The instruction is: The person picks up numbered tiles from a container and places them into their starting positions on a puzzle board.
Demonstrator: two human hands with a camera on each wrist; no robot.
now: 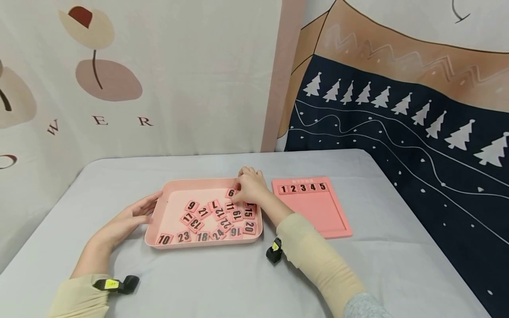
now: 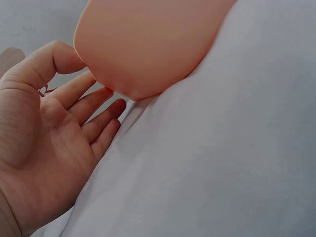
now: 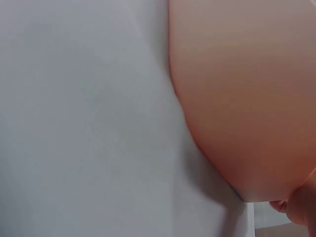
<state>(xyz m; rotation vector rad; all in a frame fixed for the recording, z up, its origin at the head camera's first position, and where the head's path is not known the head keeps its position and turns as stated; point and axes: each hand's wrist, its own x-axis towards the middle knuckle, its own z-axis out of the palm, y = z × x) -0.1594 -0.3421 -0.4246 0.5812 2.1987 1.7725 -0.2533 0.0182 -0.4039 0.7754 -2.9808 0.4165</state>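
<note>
The right hand (image 1: 251, 185) has its fingers bent close about the 6 tile (image 1: 230, 193), apparently pinching its right side, near the far right rim of the pink tray (image 1: 175, 194). The left hand (image 1: 127, 218) lies loosely open, touching the tray's left end. Tiles 1 to 5 (image 1: 303, 188) fill the board's (image 1: 308, 214) top row, so picking tile 6 seems the current step; next probably calls for lifting it clear and placing it below 1.
</note>
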